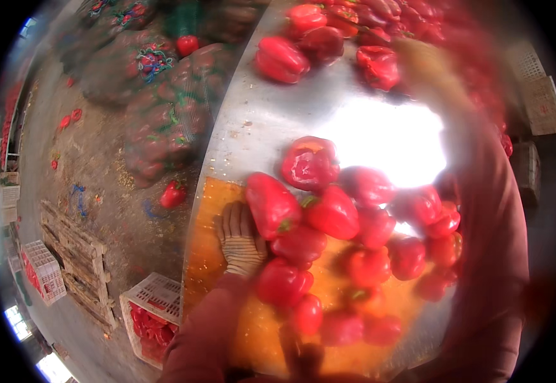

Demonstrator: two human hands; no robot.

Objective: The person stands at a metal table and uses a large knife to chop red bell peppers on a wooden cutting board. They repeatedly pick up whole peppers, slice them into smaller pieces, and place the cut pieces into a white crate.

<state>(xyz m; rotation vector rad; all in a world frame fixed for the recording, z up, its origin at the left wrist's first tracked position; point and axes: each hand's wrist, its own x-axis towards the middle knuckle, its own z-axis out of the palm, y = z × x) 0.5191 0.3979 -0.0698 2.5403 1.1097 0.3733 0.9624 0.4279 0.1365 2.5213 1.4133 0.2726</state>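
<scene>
My left hand [240, 237], in a glove with a striped cuff, lies palm down with fingers extended on an orange board [213, 206]. It holds nothing, and a whole red bell pepper [273, 206] is just to its right. My right hand [428, 64] reaches far forward to the heap of red peppers [417, 19]. Motion blur hides its fingers and anything in them. A hollow red pepper with its top gone [309, 163] sits mid-table, open end showing. Several whole peppers [333, 210] are spread over the board and metal tabletop [268, 119].
Left of the table edge, mesh sacks of peppers [172, 119] stand on the floor. A loose pepper [173, 194], a wooden pallet [76, 268] and a white plastic crate holding red pepper pieces [151, 316] are also there. More crates [543, 105] stand at the right.
</scene>
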